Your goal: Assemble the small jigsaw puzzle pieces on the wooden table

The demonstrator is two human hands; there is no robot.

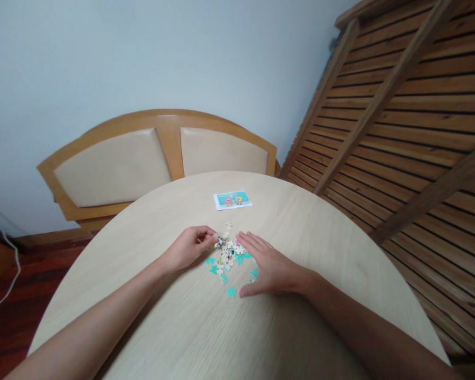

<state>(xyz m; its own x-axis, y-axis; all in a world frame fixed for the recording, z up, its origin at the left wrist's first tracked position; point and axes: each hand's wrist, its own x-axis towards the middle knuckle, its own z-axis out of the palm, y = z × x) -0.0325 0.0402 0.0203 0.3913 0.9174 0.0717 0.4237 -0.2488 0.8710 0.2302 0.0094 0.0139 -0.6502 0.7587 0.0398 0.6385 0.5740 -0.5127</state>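
A small heap of jigsaw puzzle pieces lies on the round wooden table, some turquoise and others pale side up. At the heap's left edge, my left hand has its thumb and fingers pinched on a puzzle piece with bits of yellow and purple. My right hand curves around the right side of the heap, thumb and fingers spread apart. Between its thumb and fingers sits a turquoise piece. Another turquoise piece lies nearest me, just left of the right thumb.
Beyond the heap lies a picture card with cartoon figures on turquoise. A wooden headboard with cream panels stands behind the table against the wall. Wooden slats lean at the right. A white cable hangs at the left.
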